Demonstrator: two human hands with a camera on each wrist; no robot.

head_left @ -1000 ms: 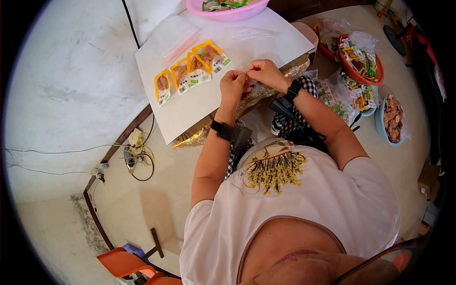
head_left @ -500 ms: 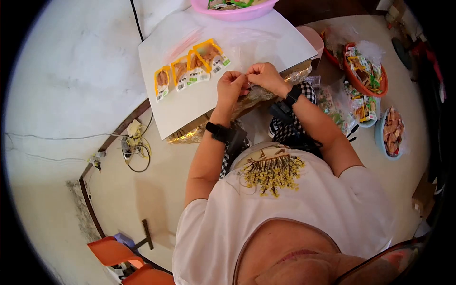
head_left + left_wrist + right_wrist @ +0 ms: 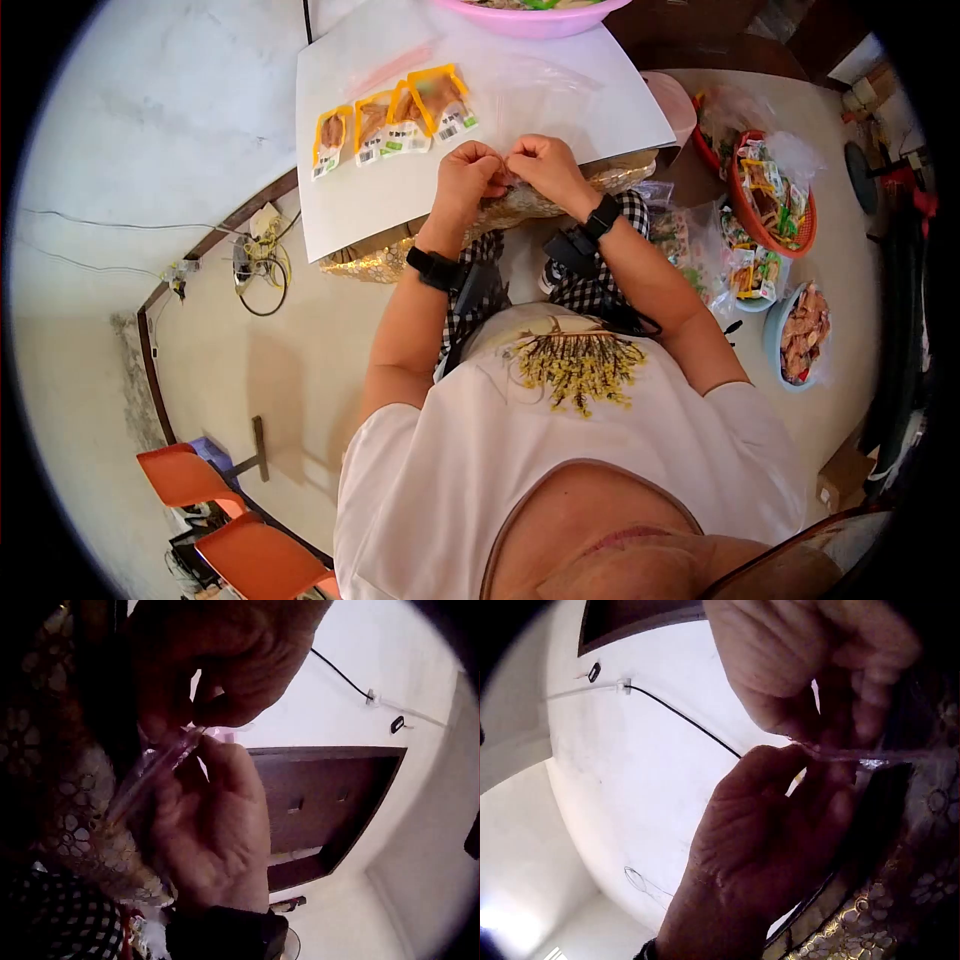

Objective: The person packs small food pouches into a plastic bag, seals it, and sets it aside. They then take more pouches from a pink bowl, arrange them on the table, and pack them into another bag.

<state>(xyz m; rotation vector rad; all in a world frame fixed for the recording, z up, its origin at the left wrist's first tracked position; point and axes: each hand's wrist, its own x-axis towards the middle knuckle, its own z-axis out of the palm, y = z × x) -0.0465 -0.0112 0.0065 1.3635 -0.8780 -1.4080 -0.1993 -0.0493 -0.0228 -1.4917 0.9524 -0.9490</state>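
Both hands meet at the near edge of the white tabletop [image 3: 370, 205]. The left hand [image 3: 468, 185] and the right hand [image 3: 548, 172] pinch the edge of a clear plastic bag [image 3: 150, 769] between thumbs and fingers, fingertips close together. In the right wrist view the bag's edge shows as a thin pinkish strip [image 3: 870, 756]. The rest of the bag hangs toward the patterned cloth under the tabletop. Left of the hands lie several yellow-edged food packets [image 3: 440, 100], some overlapping. Behind them are clear bags with pink edges [image 3: 390, 68].
A pink basin [image 3: 540, 18] with packets stands at the far table edge. On the floor at right are a red basket [image 3: 775, 190] of packets, a blue basin [image 3: 803, 335] and bagged packets [image 3: 690, 245]. Orange chairs [image 3: 260, 555] stand at lower left.
The head view has shifted, so the table and floor items sit differently in it. Both hands keep pinching the bag's edge, close together; the packets stay where they lie.
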